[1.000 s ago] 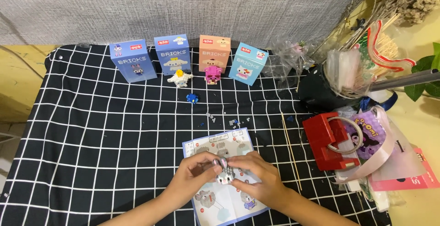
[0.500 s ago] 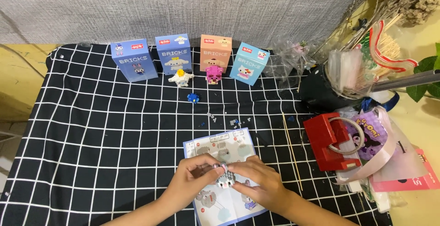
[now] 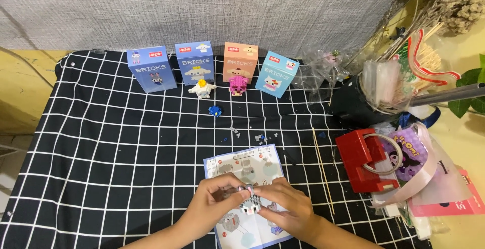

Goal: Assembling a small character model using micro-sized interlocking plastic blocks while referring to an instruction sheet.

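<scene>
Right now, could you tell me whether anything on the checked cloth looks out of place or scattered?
Yes: tiny loose bricks lie strewn above the instruction sheet, and a blue piece sits alone. The rightmost box stands turned askew. Both hands pinch a small grey figure.

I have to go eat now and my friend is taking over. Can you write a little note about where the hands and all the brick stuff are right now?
Left hand and right hand: both pinch the small grey-and-white brick figure, held together over the pale blue instruction sheet.
Things: the sheet lies flat on the black cloth with white grid lines. Loose tiny bricks and a blue brick piece lie beyond it. Four boxes stand at the back: dark blue, blue, peach, light blue.
Done: a white figure and a pink figure stand by the boxes.
Left: the grey figure looks unfinished; loose bricks remain.
</scene>
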